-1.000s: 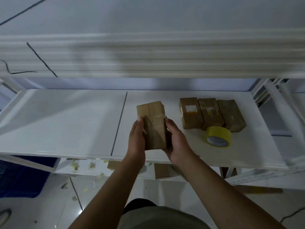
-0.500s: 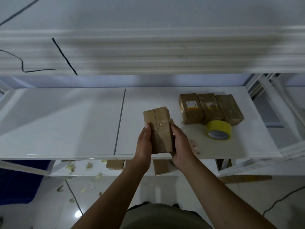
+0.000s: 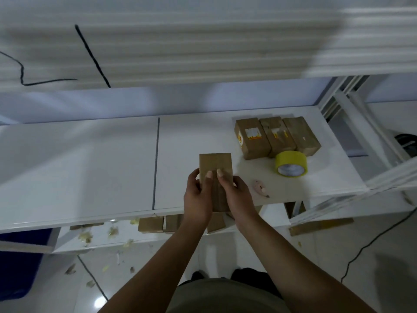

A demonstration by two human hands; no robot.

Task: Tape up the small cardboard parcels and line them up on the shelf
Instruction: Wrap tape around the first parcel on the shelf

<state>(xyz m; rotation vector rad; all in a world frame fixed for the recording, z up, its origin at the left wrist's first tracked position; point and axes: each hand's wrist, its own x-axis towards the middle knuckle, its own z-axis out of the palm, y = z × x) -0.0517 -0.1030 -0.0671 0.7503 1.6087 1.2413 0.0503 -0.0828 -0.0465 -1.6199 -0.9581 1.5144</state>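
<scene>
A small brown cardboard parcel [image 3: 215, 164] is held upright over the front of the white shelf [image 3: 90, 168]. My left hand [image 3: 197, 196] grips its left side and my right hand [image 3: 237, 195] grips its right side, both thumbs lying on the face turned to me. Three taped parcels [image 3: 276, 137] stand side by side in a row at the back right of the shelf. A yellow tape roll [image 3: 291, 163] lies in front of that row. A small pink cutter [image 3: 260, 188] lies on the shelf just right of my right hand.
A lower shelf [image 3: 126, 239] holds more cardboard parcels [image 3: 151, 224] and paper scraps. A blue crate [image 3: 20, 263] stands at the lower left. An upper shelf edge [image 3: 180, 53] hangs above. White frame bars [image 3: 352, 118] rise on the right, and a black cable [image 3: 372, 242] crosses the floor.
The parcel has turned in my hands so its broad plain face is toward me, and both thumbs now lie on that face. The pink cutter has come into view beside my right hand.
</scene>
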